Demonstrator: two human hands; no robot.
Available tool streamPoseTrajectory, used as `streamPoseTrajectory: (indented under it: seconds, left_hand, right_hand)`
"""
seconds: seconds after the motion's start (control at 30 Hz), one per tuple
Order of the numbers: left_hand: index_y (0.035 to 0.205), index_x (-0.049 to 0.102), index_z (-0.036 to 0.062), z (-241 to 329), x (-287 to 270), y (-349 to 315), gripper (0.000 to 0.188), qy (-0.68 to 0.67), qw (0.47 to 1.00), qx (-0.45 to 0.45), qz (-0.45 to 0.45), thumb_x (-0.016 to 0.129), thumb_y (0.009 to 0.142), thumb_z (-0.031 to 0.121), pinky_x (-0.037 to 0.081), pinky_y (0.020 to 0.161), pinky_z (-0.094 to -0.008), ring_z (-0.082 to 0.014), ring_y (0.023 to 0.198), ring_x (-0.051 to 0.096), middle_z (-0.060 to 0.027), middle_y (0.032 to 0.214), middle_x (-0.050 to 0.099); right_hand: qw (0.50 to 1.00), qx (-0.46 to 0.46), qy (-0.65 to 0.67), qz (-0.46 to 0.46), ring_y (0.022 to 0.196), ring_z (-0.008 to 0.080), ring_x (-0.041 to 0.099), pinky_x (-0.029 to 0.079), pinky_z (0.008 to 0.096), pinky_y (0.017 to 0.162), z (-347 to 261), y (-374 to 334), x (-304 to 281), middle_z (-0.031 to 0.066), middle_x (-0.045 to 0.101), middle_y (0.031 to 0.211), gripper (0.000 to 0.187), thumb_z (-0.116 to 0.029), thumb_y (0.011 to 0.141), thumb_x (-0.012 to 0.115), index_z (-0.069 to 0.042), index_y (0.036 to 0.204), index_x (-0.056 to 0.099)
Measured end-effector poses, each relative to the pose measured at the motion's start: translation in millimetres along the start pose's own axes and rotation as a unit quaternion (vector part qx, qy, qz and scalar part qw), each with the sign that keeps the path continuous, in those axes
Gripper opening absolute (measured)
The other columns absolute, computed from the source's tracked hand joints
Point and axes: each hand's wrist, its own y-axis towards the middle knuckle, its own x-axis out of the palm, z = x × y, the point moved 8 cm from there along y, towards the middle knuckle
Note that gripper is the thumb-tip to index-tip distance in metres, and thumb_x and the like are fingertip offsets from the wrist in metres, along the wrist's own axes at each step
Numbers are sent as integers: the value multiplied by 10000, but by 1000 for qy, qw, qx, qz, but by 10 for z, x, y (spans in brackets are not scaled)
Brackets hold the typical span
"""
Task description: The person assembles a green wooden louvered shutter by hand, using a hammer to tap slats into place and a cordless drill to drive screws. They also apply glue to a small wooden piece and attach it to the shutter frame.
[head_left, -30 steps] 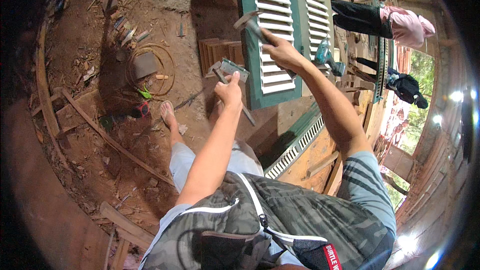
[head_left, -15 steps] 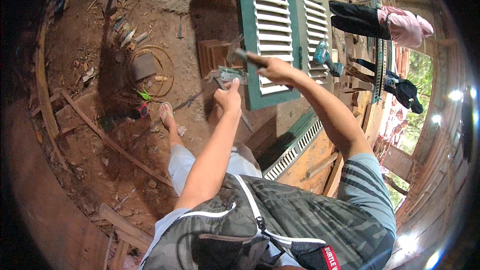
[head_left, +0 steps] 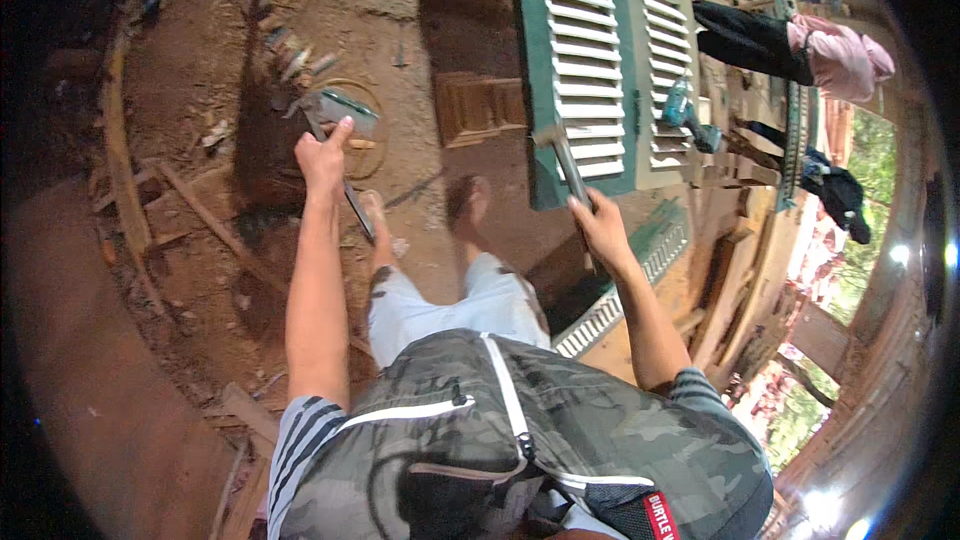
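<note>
Now left hand (head_left: 322, 155) fingers closed on a metal square (head_left: 345, 145); right hand (head_left: 603, 225) fingers wrapped round a hammer (head_left: 565, 162) handle, head touching the green louvred shutter (head_left: 580, 60).

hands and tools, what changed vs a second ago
The hands have drawn apart. The left hand swung out left over the dirt floor, carrying its metal tool away from the green shutter. The right hand dropped lower and tipped its hammer head up. Both grips held; the shutter stayed put.
</note>
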Motion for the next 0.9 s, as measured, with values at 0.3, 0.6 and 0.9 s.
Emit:
streamPoseTrajectory:
  seconds: [0.3,0.6,0.9]
  left_hand:
    - [1075,739,-37,809,247,-820,309,81,977,73,-184,875,853,131,572,807,-396,-204,894,706,-95,1018,757]
    - [1134,718,-87,440,2471,-2355,356,305,773,203,-518,846,818,15,567,796,-374,-205,825,683,-121,1032,750]
    - [1189,785,50,-396,2922,-7780,395,454,343,298,-767,759,938,354,607,806,-392,-223,858,772,-138,1002,809]
  right_hand:
    - [942,301,89,119,718,335,732,566,474,705,1505,-2451,520,180,724,812,386,-360,985,693,17,1065,686]
    - [779,513,331,143,766,349,727,552,485,689,3021,-4585,2736,211,726,819,381,-347,1011,643,19,980,745]
    - [651,562,439,260,926,375,716,557,496,807,3873,-5535,4850,246,737,993,464,-400,974,590,24,993,776]
